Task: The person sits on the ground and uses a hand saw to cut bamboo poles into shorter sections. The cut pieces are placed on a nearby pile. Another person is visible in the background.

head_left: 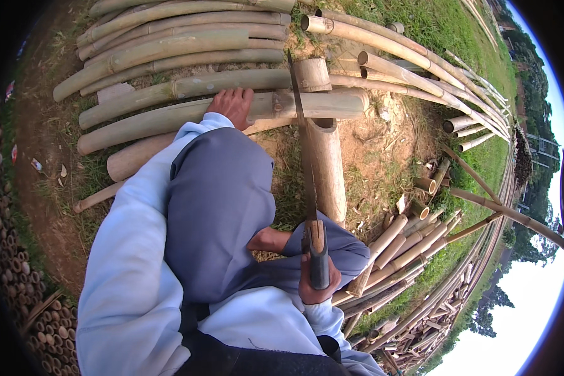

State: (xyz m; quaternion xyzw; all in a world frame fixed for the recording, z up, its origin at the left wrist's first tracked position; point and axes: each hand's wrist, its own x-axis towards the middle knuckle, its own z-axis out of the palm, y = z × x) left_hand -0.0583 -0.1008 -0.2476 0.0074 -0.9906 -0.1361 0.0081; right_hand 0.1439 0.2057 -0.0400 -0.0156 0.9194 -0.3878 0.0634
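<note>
My right hand (320, 279) is closed round the handle of a handsaw (309, 163), low by my knee. The saw's long, dark, narrow blade points away from me and crosses a thick bamboo pole (272, 106) near its right end. Whether the teeth have cut into it, I cannot tell. My left hand (230, 105) grips that same pole to the left of the blade, fingers over its top. Under the pole's right end lies a short, thick bamboo log (327, 169), pointing away from me, with a dark hollow showing beside the pole.
Several bamboo poles (169, 62) lie side by side at the far left. More poles (395, 47) stretch across the far right. Cut bamboo pieces (395, 257) are piled at the near right, by crossed bamboo struts (501, 210). Stacked bamboo ends (50, 326) line the left edge.
</note>
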